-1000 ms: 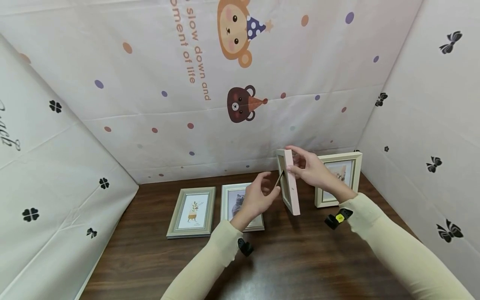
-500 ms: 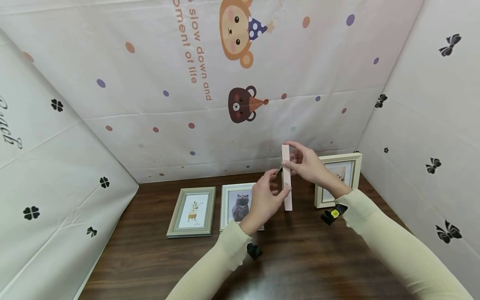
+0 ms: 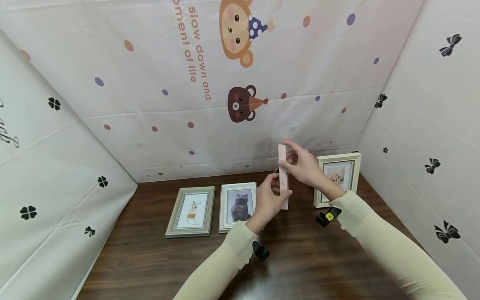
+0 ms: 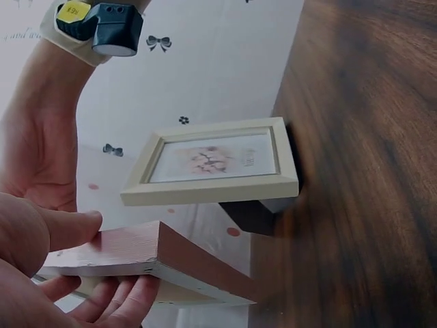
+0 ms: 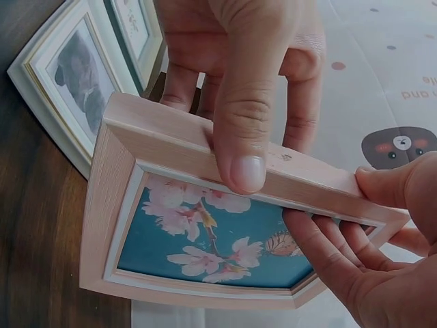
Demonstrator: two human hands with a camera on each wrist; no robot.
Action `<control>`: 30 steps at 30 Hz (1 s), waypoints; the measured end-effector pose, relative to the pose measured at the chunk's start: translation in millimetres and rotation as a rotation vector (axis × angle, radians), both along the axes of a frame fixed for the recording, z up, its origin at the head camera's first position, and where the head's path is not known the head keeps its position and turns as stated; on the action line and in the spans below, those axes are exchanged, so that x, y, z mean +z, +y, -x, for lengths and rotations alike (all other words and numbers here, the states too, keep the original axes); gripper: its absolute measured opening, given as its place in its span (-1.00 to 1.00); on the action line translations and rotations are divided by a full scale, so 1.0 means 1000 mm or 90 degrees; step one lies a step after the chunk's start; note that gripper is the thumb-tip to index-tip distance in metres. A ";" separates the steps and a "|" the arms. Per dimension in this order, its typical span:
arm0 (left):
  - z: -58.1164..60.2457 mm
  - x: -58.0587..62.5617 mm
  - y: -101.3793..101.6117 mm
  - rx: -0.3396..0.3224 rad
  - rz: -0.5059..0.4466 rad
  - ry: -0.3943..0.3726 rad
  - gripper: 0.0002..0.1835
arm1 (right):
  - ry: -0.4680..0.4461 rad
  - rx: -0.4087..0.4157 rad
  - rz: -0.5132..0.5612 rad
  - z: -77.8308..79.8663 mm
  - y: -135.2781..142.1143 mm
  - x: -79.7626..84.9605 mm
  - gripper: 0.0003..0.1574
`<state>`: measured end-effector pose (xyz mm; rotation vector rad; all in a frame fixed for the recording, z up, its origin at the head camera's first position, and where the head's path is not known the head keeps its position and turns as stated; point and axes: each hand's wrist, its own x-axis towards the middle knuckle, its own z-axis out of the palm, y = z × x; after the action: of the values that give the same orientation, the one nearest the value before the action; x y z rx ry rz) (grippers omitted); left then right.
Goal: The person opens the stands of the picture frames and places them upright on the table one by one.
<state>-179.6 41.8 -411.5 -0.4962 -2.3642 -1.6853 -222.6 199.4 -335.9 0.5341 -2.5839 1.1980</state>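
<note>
Both hands hold a pink picture frame (image 3: 283,179) upright, edge-on in the head view. My left hand (image 3: 268,199) grips its lower part, thumb on the near edge and fingers behind. Higher up, my right hand (image 3: 303,166) has its thumb on the same edge and its fingers on the picture side. The right wrist view shows that picture (image 5: 212,239), pink blossoms and a butterfly on teal. A thin stand leg (image 3: 276,170) sticks out from the back, partly hidden by the left fingers. In the left wrist view the frame's corner (image 4: 158,256) is close over the tabletop.
A cream frame (image 3: 339,157) stands upright at the right. Left of the hands are a silver-white frame (image 3: 223,208) with a cat picture and a grey-green frame (image 3: 173,214) with a plant picture. The dark wooden table (image 3: 142,266) meets printed cloth walls (image 3: 187,146).
My left hand has moved right and taken hold of the pink frame's lower part. The frame has turned from showing its back at an angle to edge-on, then shifted slightly left.
</note>
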 end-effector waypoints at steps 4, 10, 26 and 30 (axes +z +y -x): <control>0.001 -0.002 -0.001 0.006 -0.005 -0.014 -0.42 | -0.010 0.005 0.001 0.000 -0.001 -0.002 -0.16; 0.005 -0.002 -0.001 0.005 -0.013 -0.023 -0.44 | -0.012 0.004 0.000 0.001 -0.002 -0.005 -0.16; 0.007 -0.003 -0.003 0.001 -0.008 -0.060 -0.43 | -0.017 0.007 -0.013 0.000 -0.003 -0.008 -0.18; 0.006 -0.003 -0.003 0.007 0.001 -0.066 -0.43 | -0.016 0.012 -0.021 -0.001 -0.003 -0.010 -0.17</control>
<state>-186.0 38.5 -414.1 -0.4046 -2.4355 -1.7436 -221.6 196.5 -345.6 0.5542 -2.6293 1.1778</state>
